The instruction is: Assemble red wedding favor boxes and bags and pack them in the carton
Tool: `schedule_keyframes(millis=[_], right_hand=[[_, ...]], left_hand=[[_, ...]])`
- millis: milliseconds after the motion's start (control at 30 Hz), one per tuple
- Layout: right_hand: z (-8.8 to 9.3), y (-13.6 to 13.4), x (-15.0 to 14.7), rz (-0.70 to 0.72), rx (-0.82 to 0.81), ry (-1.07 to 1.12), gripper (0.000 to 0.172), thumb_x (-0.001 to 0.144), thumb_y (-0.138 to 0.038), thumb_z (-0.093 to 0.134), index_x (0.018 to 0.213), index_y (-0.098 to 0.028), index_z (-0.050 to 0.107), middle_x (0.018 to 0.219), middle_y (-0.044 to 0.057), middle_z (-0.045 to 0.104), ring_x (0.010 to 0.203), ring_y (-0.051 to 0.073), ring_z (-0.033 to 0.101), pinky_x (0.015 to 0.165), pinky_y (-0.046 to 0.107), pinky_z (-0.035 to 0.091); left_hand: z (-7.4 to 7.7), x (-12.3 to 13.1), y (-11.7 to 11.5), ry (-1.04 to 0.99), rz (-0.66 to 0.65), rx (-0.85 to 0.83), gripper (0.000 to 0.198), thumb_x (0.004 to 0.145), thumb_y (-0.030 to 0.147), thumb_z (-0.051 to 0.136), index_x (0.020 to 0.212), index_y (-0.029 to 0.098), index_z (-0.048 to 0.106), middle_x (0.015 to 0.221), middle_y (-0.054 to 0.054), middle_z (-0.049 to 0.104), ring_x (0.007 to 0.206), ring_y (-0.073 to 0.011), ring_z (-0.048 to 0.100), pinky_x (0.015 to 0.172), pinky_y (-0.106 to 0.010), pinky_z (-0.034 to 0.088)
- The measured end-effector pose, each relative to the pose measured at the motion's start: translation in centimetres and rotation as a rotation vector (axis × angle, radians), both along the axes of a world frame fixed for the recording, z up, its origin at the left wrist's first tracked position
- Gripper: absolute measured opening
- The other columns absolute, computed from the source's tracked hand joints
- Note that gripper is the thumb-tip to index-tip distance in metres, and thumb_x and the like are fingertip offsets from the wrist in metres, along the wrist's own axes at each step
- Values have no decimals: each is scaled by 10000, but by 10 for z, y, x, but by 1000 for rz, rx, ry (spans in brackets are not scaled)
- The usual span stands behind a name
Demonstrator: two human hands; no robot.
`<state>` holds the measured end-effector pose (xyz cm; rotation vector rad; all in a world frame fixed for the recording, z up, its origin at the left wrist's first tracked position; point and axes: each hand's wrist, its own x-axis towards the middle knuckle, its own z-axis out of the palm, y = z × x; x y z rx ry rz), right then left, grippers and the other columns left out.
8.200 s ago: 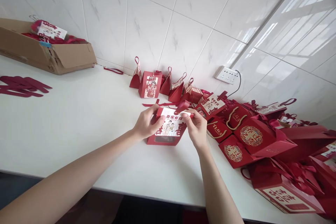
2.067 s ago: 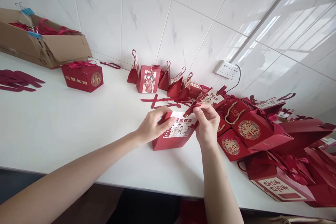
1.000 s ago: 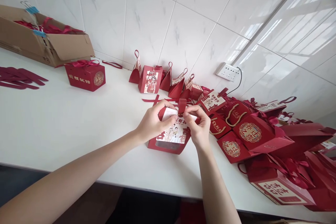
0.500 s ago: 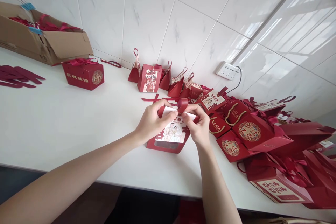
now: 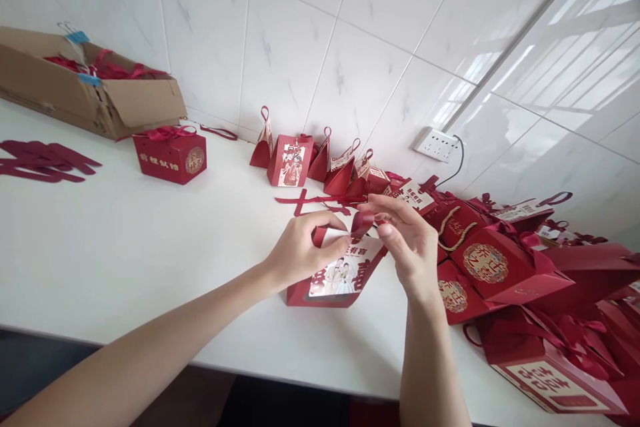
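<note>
Our left hand (image 5: 300,250) is clamped on the top left part of a red cardboard gift box with a white picture front (image 5: 345,273), thumb in front and fingers behind. The box is low over the white surface (image 5: 125,233); we cannot tell if it touches. Our right hand (image 5: 414,250) is by the box's top right corner, fingers and thumb apart, next to a shiny dark red loop strap (image 5: 361,223). We cannot tell if they touch it. Just behind the box we see thin red ribbon strips (image 5: 301,201). Left of it, well apart, sits a red box with gold writing and a bow (image 5: 173,160). Right of it is a big pile of red gift boxes (image 5: 517,270).
</note>
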<state>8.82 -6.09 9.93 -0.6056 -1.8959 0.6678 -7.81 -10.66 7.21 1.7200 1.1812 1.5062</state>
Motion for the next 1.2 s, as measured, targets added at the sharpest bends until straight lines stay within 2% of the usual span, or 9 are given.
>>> schedule_keyframes(millis=[100,167,267,333,433,600,800,1067,1200], right_hand=[[9,-2,-9,20,-22,-46,200,791,-304,642,978,-236,665,880,18,698,790,157,645,743,296,507],[13,-3,-15,4,-38,-44,128,786,-301,646,871,-213,684,828,18,705,742,146,652,695,268,520],[17,-9,-20,-38,-45,-19,123,778,-301,645,829,-197,688,798,25,712,714,147,659,667,260,533],[21,-15,-21,-72,-26,-12,111,773,-288,642,809,-195,690,781,24,713,702,147,659,660,260,535],[28,-25,-18,-136,0,34,99,774,-280,638,781,-199,695,765,20,715,699,146,660,654,254,534],[36,-47,-13,-178,-17,164,109,755,-299,661,757,-198,701,766,22,717,674,135,655,620,244,538],[53,-80,-2,-105,-142,190,136,721,-312,688,722,-177,704,704,16,708,605,111,638,510,206,510],[67,-120,10,-108,-171,159,162,728,-325,676,711,-169,716,641,10,693,557,99,618,451,185,471],[72,-129,17,-156,-169,153,172,726,-326,674,707,-161,714,629,13,684,531,94,601,431,186,452]], left_hand=[[3,-6,0,-5,-39,-68,124,772,288,598,784,166,619,783,-6,670,730,-147,623,688,-241,477],[7,-10,0,-21,-131,-107,165,775,293,603,885,173,621,879,-24,676,814,-165,630,726,-254,489],[16,-12,-2,-49,-258,-111,268,752,289,641,999,187,609,997,-36,669,938,-179,620,809,-267,488],[22,-9,-5,-55,-237,-115,221,756,297,638,943,180,625,953,-33,678,908,-174,628,775,-257,493],[30,0,-13,2,-115,-92,136,776,302,611,810,173,637,845,-15,680,812,-154,630,692,-233,479],[41,8,-34,110,-14,-8,165,776,330,606,720,180,644,702,15,655,662,-125,584,611,-222,435],[55,13,-69,130,-74,-24,177,773,330,605,697,179,656,666,13,648,631,-119,574,592,-217,431],[66,24,-105,143,-107,-78,209,762,349,613,657,168,619,622,14,612,594,-116,550,566,-222,430],[67,26,-116,33,-208,-184,215,757,379,612,803,171,642,705,-7,646,642,-147,596,598,-247,469]])
